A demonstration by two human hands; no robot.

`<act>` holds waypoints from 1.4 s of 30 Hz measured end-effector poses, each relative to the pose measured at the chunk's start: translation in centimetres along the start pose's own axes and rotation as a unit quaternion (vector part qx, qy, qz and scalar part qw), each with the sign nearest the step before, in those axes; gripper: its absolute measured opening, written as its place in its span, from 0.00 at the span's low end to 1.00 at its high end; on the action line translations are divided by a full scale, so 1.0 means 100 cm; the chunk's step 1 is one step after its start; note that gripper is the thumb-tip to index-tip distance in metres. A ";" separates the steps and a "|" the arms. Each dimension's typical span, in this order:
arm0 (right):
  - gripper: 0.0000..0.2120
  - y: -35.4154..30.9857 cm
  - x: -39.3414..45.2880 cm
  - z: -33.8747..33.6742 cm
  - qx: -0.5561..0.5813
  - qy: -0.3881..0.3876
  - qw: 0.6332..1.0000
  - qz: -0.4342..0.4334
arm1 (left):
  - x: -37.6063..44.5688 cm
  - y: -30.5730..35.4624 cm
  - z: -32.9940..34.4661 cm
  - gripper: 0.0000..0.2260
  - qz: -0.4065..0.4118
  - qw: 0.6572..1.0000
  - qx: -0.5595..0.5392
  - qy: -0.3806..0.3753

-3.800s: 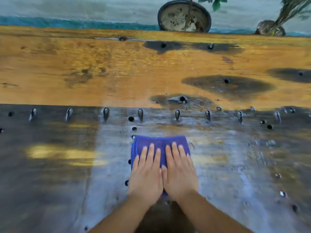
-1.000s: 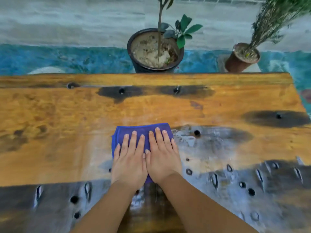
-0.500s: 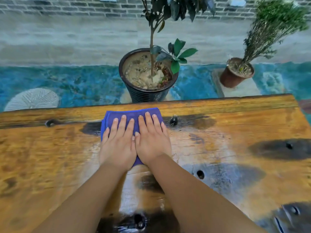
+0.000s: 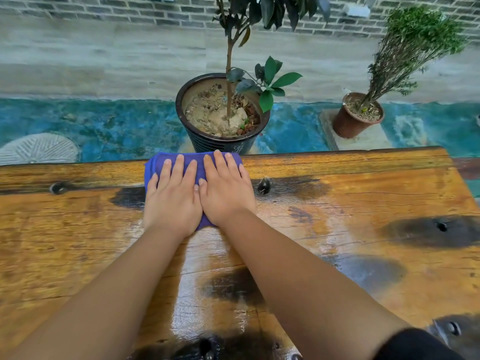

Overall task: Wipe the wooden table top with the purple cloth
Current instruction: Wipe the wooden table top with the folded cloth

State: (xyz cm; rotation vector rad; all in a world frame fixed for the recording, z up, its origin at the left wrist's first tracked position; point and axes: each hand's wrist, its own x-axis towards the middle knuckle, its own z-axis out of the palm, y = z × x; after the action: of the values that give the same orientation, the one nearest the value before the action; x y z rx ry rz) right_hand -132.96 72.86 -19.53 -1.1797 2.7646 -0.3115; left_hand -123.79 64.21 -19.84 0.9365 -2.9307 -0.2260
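The folded purple cloth (image 4: 198,166) lies at the far edge of the wooden table top (image 4: 363,203), its front reaching the rim. My left hand (image 4: 172,197) and my right hand (image 4: 226,189) lie side by side on the cloth, palms down, fingers straight and pressing it flat. Most of the cloth is hidden under the hands. A wet shiny streak runs back along the wood between my forearms.
Beyond the far edge stand a large dark plant pot (image 4: 222,113) and a small brown pot (image 4: 357,115) on a teal floor. A round grey cover (image 4: 39,149) lies at the left. Dark stains and holes (image 4: 441,226) mark the wood.
Both hands have pushed the cloth away from me, from the near dark part of the table across the orange wood to its far edge, leaving a wet trail.
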 end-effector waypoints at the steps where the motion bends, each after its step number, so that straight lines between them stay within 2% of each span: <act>1: 0.27 0.000 0.002 0.000 -0.002 0.003 1.000 -0.002 | 0.002 0.000 0.000 0.24 -0.001 1.000 0.000 0.002; 9: 0.27 0.002 0.001 -0.005 0.009 0.011 1.000 -0.004 | 0.005 0.003 -0.006 0.25 0.007 1.000 0.002 -0.013; 14: 0.28 -0.003 -0.043 -0.001 -0.002 -0.005 1.000 -0.015 | -0.040 0.004 -0.007 0.25 0.006 1.000 -0.003 -0.027; 18: 0.29 -0.006 -0.108 0.004 -0.002 -0.017 1.000 -0.017 | -0.107 0.012 -0.003 0.25 -0.003 0.999 -0.007 -0.036; 24: 0.30 -0.011 -0.248 0.013 -0.008 -0.053 0.999 -0.001 | -0.244 0.030 0.000 0.26 0.002 0.998 -0.001 -0.066; 30: 0.30 -0.030 -0.440 0.008 -0.019 -0.114 0.993 0.024 | -0.433 0.054 -0.012 0.26 0.000 0.993 -0.005 -0.121; 36: 0.29 -0.057 -0.600 -0.025 -0.030 -0.143 0.988 0.041 | -0.590 0.071 -0.034 0.25 0.026 0.993 -0.038 -0.113; 38: 0.30 -0.064 -0.635 -0.030 -0.027 -0.159 0.986 0.050 | -0.627 0.073 -0.038 0.26 0.023 0.992 -0.071 -0.106; 42: 0.31 -0.068 -0.664 -0.036 -0.020 -0.161 0.986 0.029 | -0.658 0.074 -0.043 0.21 0.044 0.990 -0.087 -0.100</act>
State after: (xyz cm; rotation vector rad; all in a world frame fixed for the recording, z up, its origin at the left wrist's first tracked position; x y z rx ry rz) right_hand -83.14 116.86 -12.56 -1.0494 2.5262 -0.0512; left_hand -74.08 107.84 -15.07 0.8006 -3.0571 -0.5931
